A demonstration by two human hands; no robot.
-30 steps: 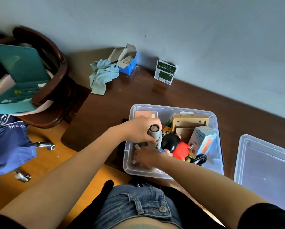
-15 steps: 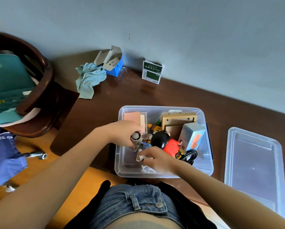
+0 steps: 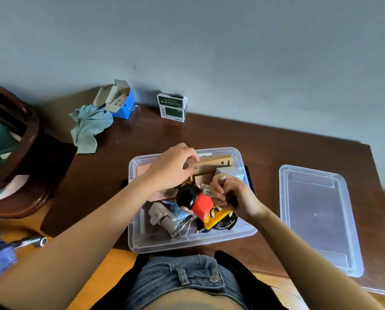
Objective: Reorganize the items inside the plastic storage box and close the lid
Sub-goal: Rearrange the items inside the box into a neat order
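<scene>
The right hand's [image 3: 232, 196] fingers [image 3: 218, 186] are curled tight around a small cylindrical item [image 3: 221, 177] held upright over the right half of the clear plastic storage box [image 3: 187, 242], while the left hand's [image 3: 172, 167] fingers [image 3: 190, 154] pinch the top edge of a tan cardboard box [image 3: 211, 164] at the box's far side. Below them lie a red-and-black figure [image 3: 197, 201] and a yellow item [image 3: 216, 218]. The storage box sits low in the centre on the brown table [image 3: 209, 135], its lid [image 3: 316, 215] flat on the table at right.

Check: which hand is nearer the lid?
Right. The right hand is over the box's right side, nearest the lid; the left hand is over the box's far left.
</scene>
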